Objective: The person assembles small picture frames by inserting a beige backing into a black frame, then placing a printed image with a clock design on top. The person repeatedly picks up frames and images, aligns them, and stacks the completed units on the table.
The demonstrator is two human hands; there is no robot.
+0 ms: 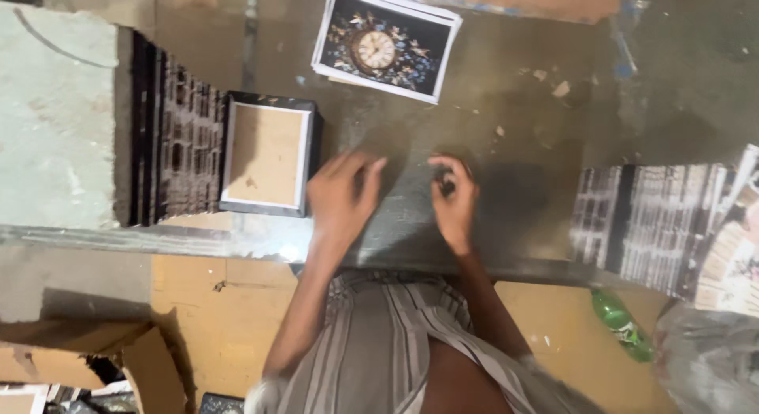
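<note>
My left hand (341,194) lies flat on the grey worktable (522,169), fingers spread, holding nothing. Just left of it stands a small stack of black picture frames (267,153), the top one showing its brown backing board. My right hand (453,199) rests on the table about a hand's width to the right, fingers curled; motion blur hides whether something small sits under its fingertips. A stack of prints with a clock and flowers on a dark ground (385,42) lies at the table's far edge, beyond both hands.
A row of upright dark frames (175,141) stands left of the frame stack. More printed sheets (672,224) pile up at the right. A green plastic bottle (623,325) lies on the orange floor, with torn cardboard (95,359) at lower left.
</note>
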